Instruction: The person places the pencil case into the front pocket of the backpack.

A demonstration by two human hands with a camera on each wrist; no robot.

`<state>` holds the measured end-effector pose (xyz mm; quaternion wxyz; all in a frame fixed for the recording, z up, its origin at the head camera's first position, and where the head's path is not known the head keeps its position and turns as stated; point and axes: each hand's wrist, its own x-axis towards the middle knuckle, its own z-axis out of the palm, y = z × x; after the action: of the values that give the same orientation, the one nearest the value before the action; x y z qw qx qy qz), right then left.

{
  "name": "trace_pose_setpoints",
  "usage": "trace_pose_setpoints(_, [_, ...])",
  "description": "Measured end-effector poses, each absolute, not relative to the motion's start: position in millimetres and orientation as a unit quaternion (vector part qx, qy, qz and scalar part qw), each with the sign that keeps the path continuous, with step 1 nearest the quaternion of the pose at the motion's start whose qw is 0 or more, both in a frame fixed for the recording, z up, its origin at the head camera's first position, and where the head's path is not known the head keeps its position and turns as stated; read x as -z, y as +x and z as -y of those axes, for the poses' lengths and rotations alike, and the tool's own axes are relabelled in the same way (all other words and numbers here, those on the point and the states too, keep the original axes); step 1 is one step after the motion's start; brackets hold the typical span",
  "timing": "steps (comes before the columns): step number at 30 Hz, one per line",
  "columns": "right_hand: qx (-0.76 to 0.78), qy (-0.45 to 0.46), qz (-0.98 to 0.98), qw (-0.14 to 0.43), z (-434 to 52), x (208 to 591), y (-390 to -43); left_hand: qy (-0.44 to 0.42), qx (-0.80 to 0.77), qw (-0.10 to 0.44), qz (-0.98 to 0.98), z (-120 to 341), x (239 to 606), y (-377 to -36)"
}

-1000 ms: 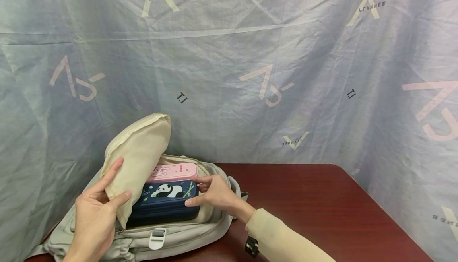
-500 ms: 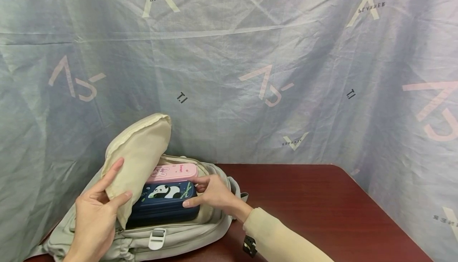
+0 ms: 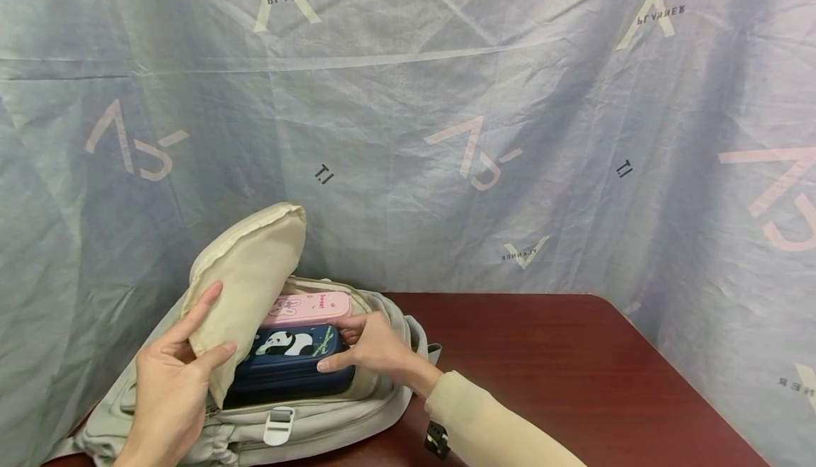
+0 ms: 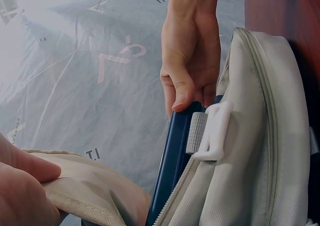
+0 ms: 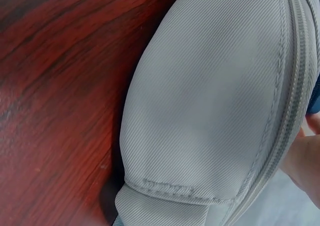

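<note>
A pale grey-green backpack (image 3: pixel 319 428) lies on the table with its main compartment unzipped. My left hand (image 3: pixel 167 389) grips the edge of the raised cream-lined flap (image 3: pixel 251 268), thumb on the lining. Inside lie a pink pencil case (image 3: pixel 328 304) with a rabbit print and, nearer me, a navy pencil case (image 3: pixel 290 343) with a panda print. My right hand (image 3: pixel 376 346) pinches the navy case's right end, thumb in front and fingers behind. A dark blue body (image 3: pixel 312 383) shows under the panda lid. The flap hides the left ends of both cases.
The dark red wooden table (image 3: pixel 542 375) extends to the right of the backpack. A grey printed curtain (image 3: pixel 395 98) hangs behind and along both sides. A white buckle (image 3: pixel 279 424) sits on the backpack's front.
My right hand has shifted slightly left, and the panda-topped pencil case has slid left with it over the dark blue body below. My left hand and the flap have barely moved.
</note>
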<state>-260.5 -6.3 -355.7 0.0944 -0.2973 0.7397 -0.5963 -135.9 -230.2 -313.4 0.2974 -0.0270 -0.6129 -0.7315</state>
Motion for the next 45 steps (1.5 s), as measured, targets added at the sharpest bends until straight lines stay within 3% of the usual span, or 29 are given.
trace_pose_setpoints(11, [0.598,-0.29,-0.74,0.099,8.3,357.6,-259.8,-0.025,0.732,0.299,0.612,230.4,312.9,-135.2])
trace_pose_setpoints(27, [0.516,-0.325,-0.792,0.039,-31.3,333.7,-231.8,-0.034,0.694,0.305,0.652,225.6,315.4,-136.4])
trace_pose_setpoints(45, [0.506,-0.319,-0.802,0.013,-129.5,352.1,-206.0,-0.168,0.375,0.348,0.843,181.1,344.0,-126.7])
